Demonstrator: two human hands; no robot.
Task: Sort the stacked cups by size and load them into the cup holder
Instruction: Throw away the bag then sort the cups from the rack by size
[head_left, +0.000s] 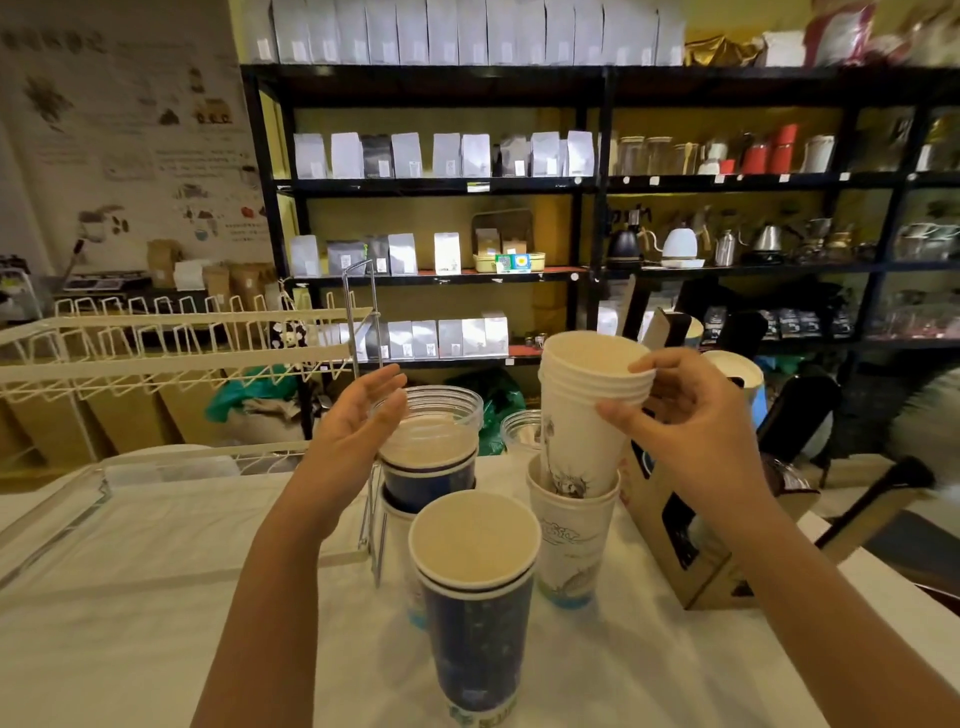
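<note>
Far left of frame: white wire rack (156, 338) on the white-covered table (130, 597), long axis running left-right. Left hand (358, 431) at centre-left, palm facing right, fingers straight and relaxed, holding nothing; fingertips just beside the rim of the clear plastic cup (436, 421). That cup tops a mixed stack (426, 483) (blue cup under it, white one below), axis vertical, mouths up. Lower centre: blue paper cup stack (478, 597), upright, mouth up, nearest the camera. Right of centre: white printed cup (571, 540) upright on the table, with a nested white cup stack (587, 415) seated in it, axis tilted slightly left of vertical, mouth up. Right hand (691, 415) grips that stack at the rim, thumb on the near side, fingertips over the lip. Hands well apart. Right: brown cardboard carrier (691, 561) lying tilted on the table. Black shelving (571, 182) behind, bags and kettles.
</note>
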